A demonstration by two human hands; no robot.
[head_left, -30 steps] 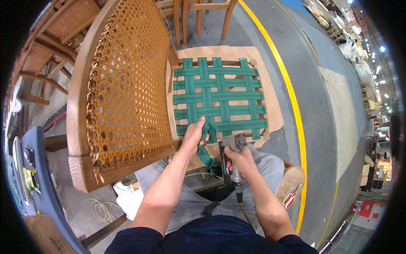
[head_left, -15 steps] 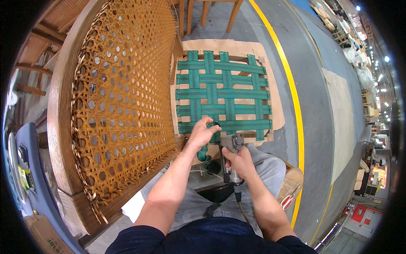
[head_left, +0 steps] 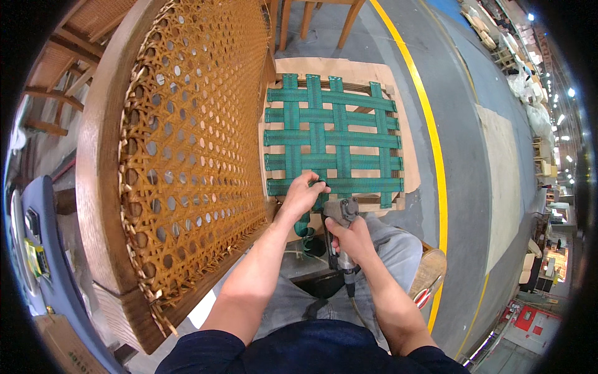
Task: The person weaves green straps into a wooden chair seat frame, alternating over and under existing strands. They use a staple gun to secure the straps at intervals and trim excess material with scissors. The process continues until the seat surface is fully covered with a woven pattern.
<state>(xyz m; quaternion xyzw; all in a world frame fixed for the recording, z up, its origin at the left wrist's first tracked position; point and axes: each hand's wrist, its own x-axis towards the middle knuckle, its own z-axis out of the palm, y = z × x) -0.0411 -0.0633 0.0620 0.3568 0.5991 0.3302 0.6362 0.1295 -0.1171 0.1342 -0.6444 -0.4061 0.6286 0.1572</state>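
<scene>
A wooden chair seat frame (head_left: 370,203) carries woven green webbing (head_left: 342,138), with bands crossing over and under each other. At the frame's near edge my left hand (head_left: 300,199) is closed, thumb and forefinger pinching a green webbing strap. The loose tail of that strap (head_left: 303,228) hangs curled below the hand. My right hand (head_left: 354,240) grips a grey metal staple gun (head_left: 340,210), its head just short of the near rail, right of my left hand. From the gun's lower end a hose (head_left: 351,290) runs down between my legs.
To the left stands a tall chair back with woven cane (head_left: 193,143) in a wooden frame, close beside my left arm. Cardboard (head_left: 405,149) lies under the seat. Red-handled scissors (head_left: 422,298) rest on a wooden surface near my right knee. A yellow floor line (head_left: 430,124) runs along the right.
The chair and webbing sit slightly farther right in the picture. Both hands keep nearly the same grip and place, and the strap's loose tail hangs a little differently.
</scene>
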